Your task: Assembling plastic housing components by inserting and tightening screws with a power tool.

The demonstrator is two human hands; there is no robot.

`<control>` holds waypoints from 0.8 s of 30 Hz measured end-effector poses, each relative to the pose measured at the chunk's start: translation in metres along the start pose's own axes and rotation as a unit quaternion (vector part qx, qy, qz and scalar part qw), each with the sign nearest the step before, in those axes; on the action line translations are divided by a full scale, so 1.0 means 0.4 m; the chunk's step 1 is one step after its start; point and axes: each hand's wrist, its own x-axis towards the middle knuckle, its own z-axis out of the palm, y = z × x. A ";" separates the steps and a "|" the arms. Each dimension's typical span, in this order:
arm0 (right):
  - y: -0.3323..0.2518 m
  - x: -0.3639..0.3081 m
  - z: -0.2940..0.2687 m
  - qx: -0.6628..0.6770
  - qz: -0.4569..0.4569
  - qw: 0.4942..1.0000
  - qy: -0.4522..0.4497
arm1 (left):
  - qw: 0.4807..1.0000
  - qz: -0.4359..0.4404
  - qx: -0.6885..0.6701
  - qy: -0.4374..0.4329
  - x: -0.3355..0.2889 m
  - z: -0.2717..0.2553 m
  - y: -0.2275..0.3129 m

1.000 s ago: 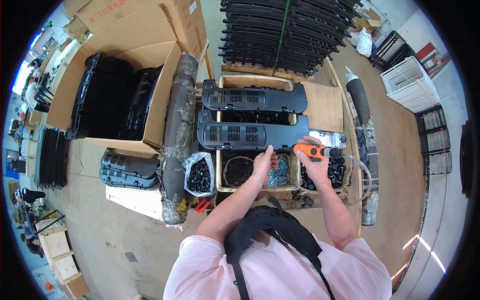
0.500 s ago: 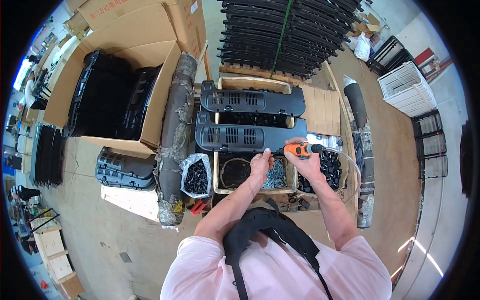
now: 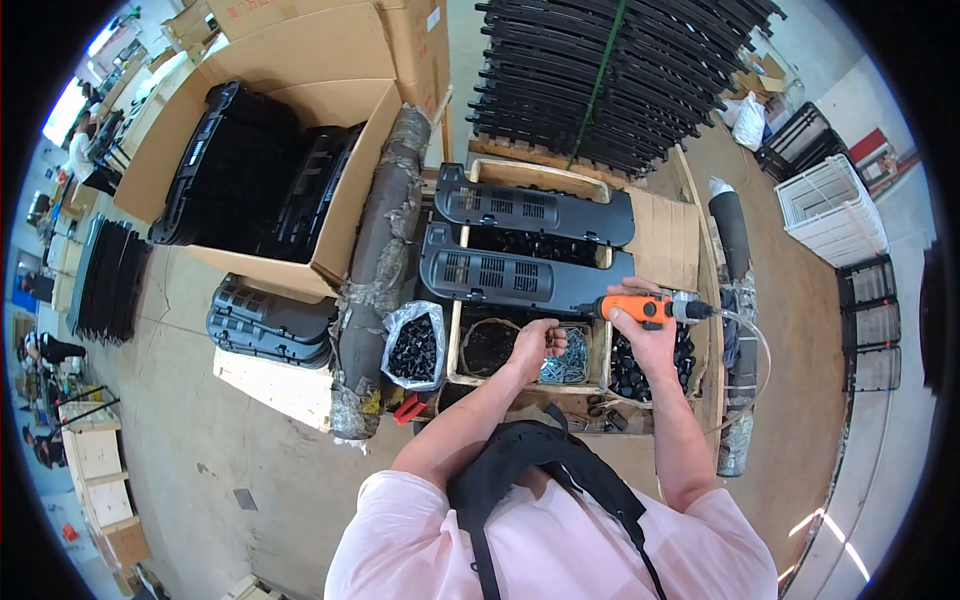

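My right hand [image 3: 648, 338] grips an orange power screwdriver [image 3: 628, 306] with a clear hose [image 3: 752, 345] at its rear. Its tip points left, at the right end of the nearer dark plastic panel [image 3: 560, 288]; whether it touches is unclear. My left hand [image 3: 535, 350] is closed, its fingers curled beside a compartment of silver screws [image 3: 570, 362]; anything pinched inside is too small to make out. Behind the nearer panel, a second slotted panel [image 3: 580, 218] lies across the wooden box [image 3: 540, 175]. Black parts [image 3: 652, 385] fill the compartment below my right hand.
Left of the box stand a bag of small black parts [image 3: 414, 348] and a long wrapped roll [image 3: 385, 220]. A large carton [image 3: 370, 150] holds black panels; more panels [image 3: 270, 320] lie stacked below it. Red-handled pliers [image 3: 410, 408] rest near the front edge. Black racks [image 3: 600, 85] rise behind.
My left hand has drawn back from the nearer panel toward the screws. The screwdriver has swung more level across the panel's right end. The whole view has shifted slightly.
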 end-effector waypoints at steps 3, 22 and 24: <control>0.027 -0.030 0.013 0.024 0.010 1.000 0.012 | 0.997 -0.023 -0.078 -0.003 -0.064 -0.030 0.020; 0.038 -0.055 0.210 0.123 0.035 0.992 -0.013 | 0.984 -0.009 -0.179 -0.013 -0.174 -0.158 0.134; 0.036 -0.060 0.217 0.117 0.038 0.992 -0.009 | 0.982 -0.007 -0.186 -0.003 -0.185 -0.148 0.148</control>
